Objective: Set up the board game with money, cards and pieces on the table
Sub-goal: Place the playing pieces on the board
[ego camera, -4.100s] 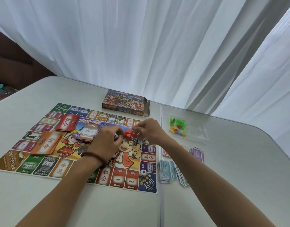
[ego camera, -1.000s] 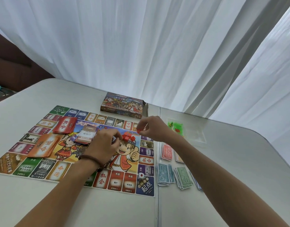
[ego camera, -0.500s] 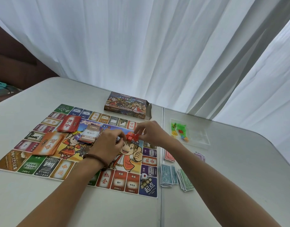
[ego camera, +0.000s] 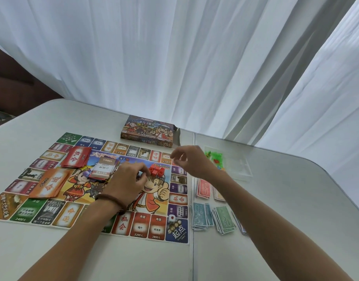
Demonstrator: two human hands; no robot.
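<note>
Nearby, blue and green paper notes (ego camera: 201, 216) lie just beside the colourful printed game board (ego camera: 176, 230). On its middle, the left hand (ego camera: 127, 185) curls its fingers against small red plastic pieces (ego camera: 157, 170); I cannot tell whether it grips them. Beyond, the right hand (ego camera: 192, 162) hovers loosely curled; I cannot tell whether it pinches anything.

Your L hand (ego camera: 130, 183) was knuckles-up, fingers curled, tips bunched vs thumb; grip unclear. R hand (ego camera: 191, 161) hovered further fwd, fingers loosely bent, holding nothing. Both forearms stretched fwd.
</note>
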